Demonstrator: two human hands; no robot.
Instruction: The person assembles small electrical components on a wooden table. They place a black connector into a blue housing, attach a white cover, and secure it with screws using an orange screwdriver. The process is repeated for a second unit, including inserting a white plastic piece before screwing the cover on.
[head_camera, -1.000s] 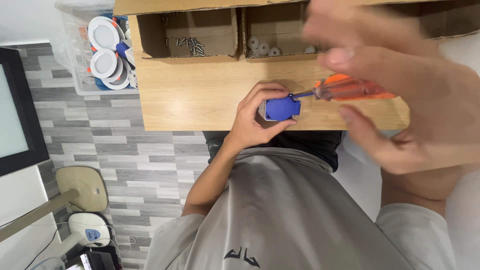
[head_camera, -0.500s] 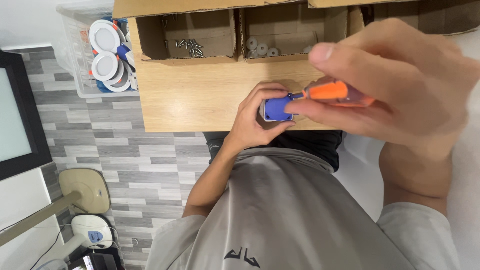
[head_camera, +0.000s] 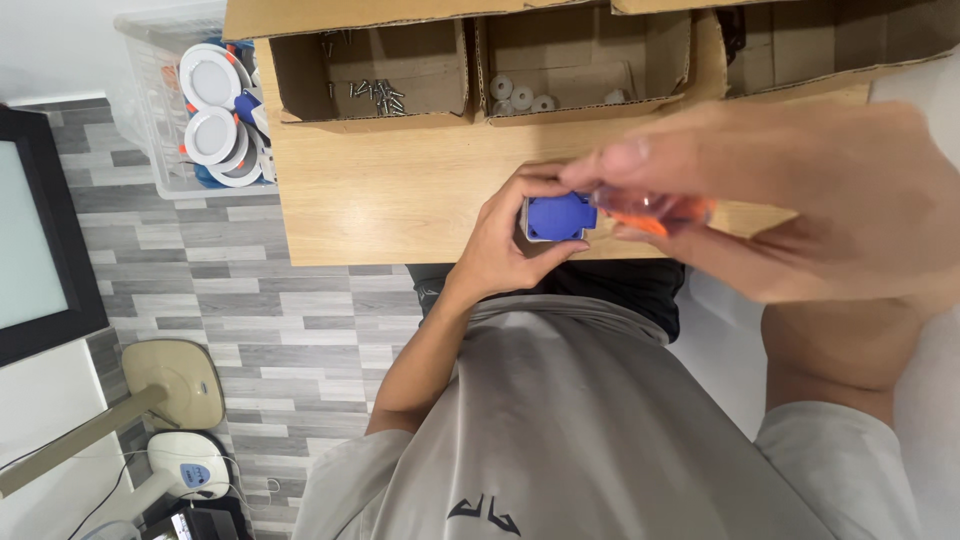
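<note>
My left hand (head_camera: 505, 240) grips a small blue plastic part (head_camera: 556, 216) at the near edge of the wooden table (head_camera: 400, 190). My right hand (head_camera: 790, 200) is close to the camera, large and blurred. It holds an orange-handled screwdriver (head_camera: 655, 210) whose front end reaches the blue part. The tip itself is hidden by blur and my fingers.
Open cardboard boxes line the table's far side: one with screws (head_camera: 372, 92), one with small white rings (head_camera: 520, 97). A clear plastic bin (head_camera: 160, 110) with round white lamp fixtures (head_camera: 210, 80) stands left of the table. A fan base (head_camera: 180, 380) sits on the grey tiled floor.
My right hand with the screwdriver has shifted and turned, now blurred by motion. My left hand still holds the blue part in nearly the same spot.
</note>
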